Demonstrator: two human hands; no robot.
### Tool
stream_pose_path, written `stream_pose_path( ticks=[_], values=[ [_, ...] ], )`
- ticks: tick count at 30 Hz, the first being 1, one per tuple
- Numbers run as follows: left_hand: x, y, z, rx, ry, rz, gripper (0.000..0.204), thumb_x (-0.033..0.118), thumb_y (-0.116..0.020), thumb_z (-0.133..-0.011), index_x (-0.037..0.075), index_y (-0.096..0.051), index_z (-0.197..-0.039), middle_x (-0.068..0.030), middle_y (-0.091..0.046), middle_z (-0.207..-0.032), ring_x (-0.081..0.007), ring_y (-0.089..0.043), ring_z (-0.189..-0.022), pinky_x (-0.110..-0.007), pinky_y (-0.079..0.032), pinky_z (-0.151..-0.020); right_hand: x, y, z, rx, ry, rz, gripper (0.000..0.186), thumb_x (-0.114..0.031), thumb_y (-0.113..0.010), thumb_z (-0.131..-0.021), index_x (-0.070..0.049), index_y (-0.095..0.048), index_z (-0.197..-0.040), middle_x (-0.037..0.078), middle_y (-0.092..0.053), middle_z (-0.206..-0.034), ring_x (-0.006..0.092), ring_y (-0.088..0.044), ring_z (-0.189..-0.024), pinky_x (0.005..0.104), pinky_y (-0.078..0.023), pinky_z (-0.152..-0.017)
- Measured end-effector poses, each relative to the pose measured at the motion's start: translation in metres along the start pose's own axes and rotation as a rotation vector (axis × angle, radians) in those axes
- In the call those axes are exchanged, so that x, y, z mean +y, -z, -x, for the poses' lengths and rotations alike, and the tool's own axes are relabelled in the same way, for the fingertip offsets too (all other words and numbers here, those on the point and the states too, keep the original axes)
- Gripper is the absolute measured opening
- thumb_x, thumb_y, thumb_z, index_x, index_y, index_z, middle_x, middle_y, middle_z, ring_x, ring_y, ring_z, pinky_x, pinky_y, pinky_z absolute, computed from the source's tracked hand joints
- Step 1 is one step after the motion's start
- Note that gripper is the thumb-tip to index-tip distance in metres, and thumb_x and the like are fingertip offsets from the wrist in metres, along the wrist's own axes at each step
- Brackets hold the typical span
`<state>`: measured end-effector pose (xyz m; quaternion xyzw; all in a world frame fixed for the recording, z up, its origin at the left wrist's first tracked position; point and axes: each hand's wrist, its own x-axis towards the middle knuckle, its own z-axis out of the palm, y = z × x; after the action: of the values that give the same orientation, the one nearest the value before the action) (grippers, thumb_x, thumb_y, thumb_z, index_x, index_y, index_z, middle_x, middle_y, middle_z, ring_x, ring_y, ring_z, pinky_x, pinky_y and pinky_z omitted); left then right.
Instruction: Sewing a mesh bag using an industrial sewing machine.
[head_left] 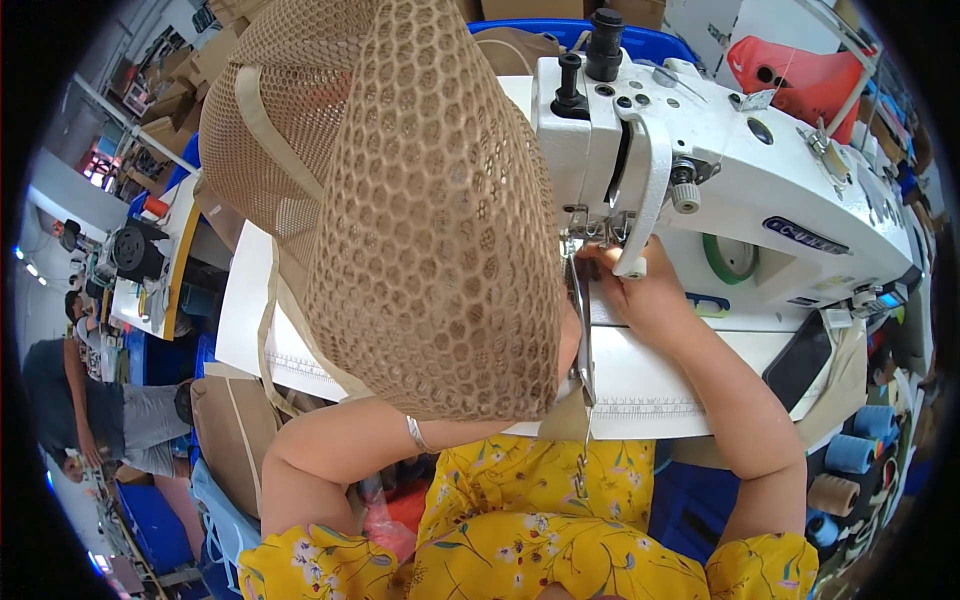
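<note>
A large piece of tan honeycomb mesh fabric [430, 220], edged with beige tape, bulges up on the left side of the white sewing machine [720, 150]. Behind the mesh reaches my left arm, and only a sliver of my left hand [568, 345] shows at the fabric's right edge; its fingers are hidden. My right hand [645, 290] is beside the needle and presser foot, fingertips pinched together close to the seam area. What they grip is too small to make out. A long thin metal piece [586, 345] runs from the needle area toward me, beside a beige strip [568, 415].
On the table's right lie a black phone [797, 362] and a green tape roll [730, 258] under the machine arm. Thread cones [850, 453] stand at far right. A blue bin [640, 40] is behind the machine. Another person [100, 400] is off to the left.
</note>
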<state>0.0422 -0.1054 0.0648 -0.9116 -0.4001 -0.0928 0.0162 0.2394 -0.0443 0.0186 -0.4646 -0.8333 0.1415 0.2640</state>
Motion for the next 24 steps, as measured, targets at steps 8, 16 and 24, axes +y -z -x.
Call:
stream_pose_path(
  ticks=[8,16,24],
  values=[
    [-0.012,-0.031,0.013,0.119,-0.066,-0.114,0.030,0.002,-0.056,-0.077,-0.008,-0.062,-0.104,-0.0228,-0.060,-0.117,-0.0300,-0.062,-0.085,-0.034,-0.054,-0.075,-0.001,-0.003,-0.003,0.039,0.083,-0.015,0.016,-0.006,-0.064,-0.075,-0.008,-0.066,-0.090,0.011,-0.063,-0.086,0.0351,-0.055,-0.091,0.0452,-0.045,-0.080],
    [-0.006,-0.023,0.007,0.084,0.007,0.061,0.030,0.005,-0.056,-0.076,-0.008,-0.063,-0.103,-0.0227,-0.060,-0.117,-0.0292,-0.061,-0.082,-0.035,-0.052,-0.071,-0.001,-0.001,-0.002,0.015,0.058,0.006,0.016,-0.004,-0.063,-0.074,-0.008,-0.066,-0.090,0.011,-0.063,-0.087,0.0342,-0.054,-0.092,0.0446,-0.045,-0.081],
    [0.010,-0.021,0.013,-0.006,0.101,-0.082,0.037,0.012,-0.055,-0.079,-0.005,-0.064,-0.110,-0.0184,-0.060,-0.119,-0.0269,-0.058,-0.098,-0.034,-0.048,-0.082,-0.001,-0.006,-0.003,0.035,0.069,0.014,0.017,-0.005,-0.063,-0.076,-0.008,-0.066,-0.092,0.012,-0.062,-0.087,0.0345,-0.054,-0.092,0.0450,-0.045,-0.081]
  ],
)
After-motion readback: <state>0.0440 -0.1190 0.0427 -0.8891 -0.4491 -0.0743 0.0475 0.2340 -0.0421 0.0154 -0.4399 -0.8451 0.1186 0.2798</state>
